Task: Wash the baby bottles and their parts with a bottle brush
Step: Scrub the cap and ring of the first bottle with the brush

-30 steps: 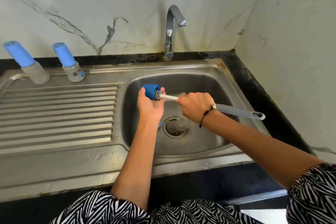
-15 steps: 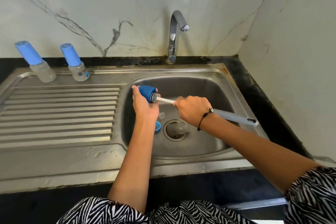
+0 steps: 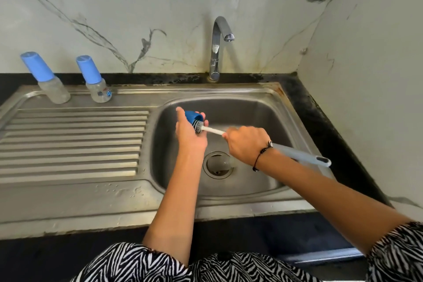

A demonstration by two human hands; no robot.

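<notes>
White marble with grey veins covers the wall (image 3: 160,7) behind a steel sink (image 3: 229,194), and a second marble wall stands at the right side. Along the back and the right edge of the sink runs a dark counter (image 3: 309,107). One chrome tap (image 3: 218,46) rises behind the basin, and no water comes from its spout. Left of the basin is a ribbed drainboard (image 3: 73,142), with some water drops on the flat steel in front of it.

Two bottles stand at the back of the drainboard, near each other but apart. Both are clear and both carry a tall blue cap. On the right bottle (image 3: 97,84) there is a small printed picture; the left bottle (image 3: 49,80) looks plain.

Over the basin, the left hand (image 3: 191,135) holds a blue cap (image 3: 193,118) between the thumb and the curled fingers, while the index finger points straight forward. Its open end faces the right. The brush (image 3: 297,155) has its bristle head at the mouth of this cap, partly inside. Around the middle of the brush the right hand (image 3: 246,145) is closed in a fist, and the grey handle sticks out behind the wrist, over the right rim. A black string bracelet (image 3: 261,155) is on that wrist.

Below the hands, the drain (image 3: 217,165) lies in the bottom of the basin. Both sleeves have a zebra pattern.
</notes>
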